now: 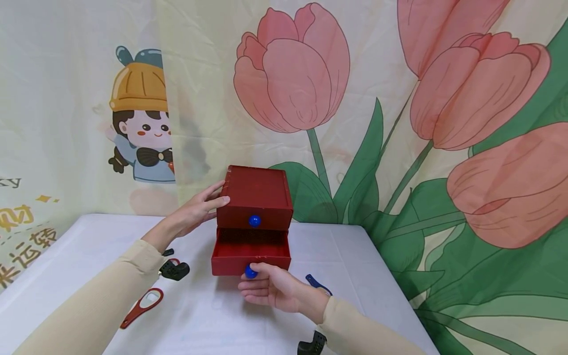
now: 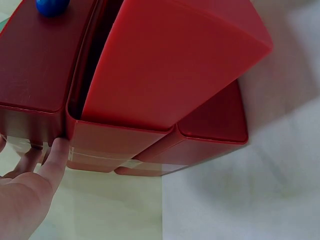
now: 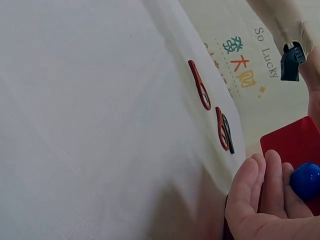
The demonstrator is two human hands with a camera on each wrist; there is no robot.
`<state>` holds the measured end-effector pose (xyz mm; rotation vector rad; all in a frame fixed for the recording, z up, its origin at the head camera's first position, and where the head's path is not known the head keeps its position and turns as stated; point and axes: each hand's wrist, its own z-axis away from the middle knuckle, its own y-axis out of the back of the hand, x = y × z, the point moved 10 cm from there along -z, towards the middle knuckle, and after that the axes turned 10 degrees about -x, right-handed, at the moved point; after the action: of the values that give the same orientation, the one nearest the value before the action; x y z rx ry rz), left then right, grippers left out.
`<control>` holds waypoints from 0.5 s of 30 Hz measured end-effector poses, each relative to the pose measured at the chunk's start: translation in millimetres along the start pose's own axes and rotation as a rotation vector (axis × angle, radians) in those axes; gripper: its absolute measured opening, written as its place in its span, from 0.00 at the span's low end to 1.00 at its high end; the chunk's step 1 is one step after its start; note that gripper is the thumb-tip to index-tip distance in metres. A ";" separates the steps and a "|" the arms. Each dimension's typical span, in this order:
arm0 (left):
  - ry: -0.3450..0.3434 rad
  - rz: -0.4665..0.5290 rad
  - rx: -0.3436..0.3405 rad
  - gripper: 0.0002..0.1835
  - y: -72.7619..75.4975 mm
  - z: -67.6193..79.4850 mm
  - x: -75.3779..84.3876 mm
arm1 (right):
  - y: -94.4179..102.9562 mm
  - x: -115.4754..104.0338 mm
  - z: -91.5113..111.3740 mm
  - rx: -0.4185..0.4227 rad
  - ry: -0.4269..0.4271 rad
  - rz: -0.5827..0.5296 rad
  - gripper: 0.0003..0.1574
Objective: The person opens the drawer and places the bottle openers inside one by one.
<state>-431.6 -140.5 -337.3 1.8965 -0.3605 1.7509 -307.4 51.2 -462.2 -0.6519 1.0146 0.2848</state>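
A dark red box of drawers (image 1: 257,186) stands on the white table against the curtain, with a blue ball knob (image 1: 255,220) on its upper front. Below, a drawer (image 1: 226,266) is pulled out, and no contents show inside it. My left hand (image 1: 191,213) rests against the box's left side, fingers fairly straight; the left wrist view shows its fingertips on the side wall of the upper section. My right hand (image 1: 277,290) pinches the lower blue knob (image 1: 250,271) between thumb and forefinger, its other fingers loosely extended below.
Left on the white tablecloth (image 1: 350,251) lies a red-handled tool with an oval head (image 1: 132,314); a second red one (image 3: 222,131) lies close to a dark green one (image 3: 228,134). A blue-handled tool (image 1: 313,281) lies beyond my right wrist. Behind hangs a tulip-print curtain (image 1: 204,98).
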 end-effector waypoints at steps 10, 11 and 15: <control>-0.004 -0.008 -0.004 0.49 -0.3 0.3 0.5 | -2.7 4.1 5.9 -0.011 0.006 0.015 0.34; -0.003 -0.008 -0.002 0.49 -0.4 0.3 0.5 | -2.9 4.5 6.3 -0.012 0.008 0.017 0.34; 0.002 -0.004 0.008 0.50 0.3 0.8 -0.5 | -3.5 7.6 8.4 -0.008 0.001 0.014 0.34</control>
<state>-431.2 -141.2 -337.7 1.8993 -0.3493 1.7542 -295.9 53.1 -464.4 -0.6525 1.0195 0.3014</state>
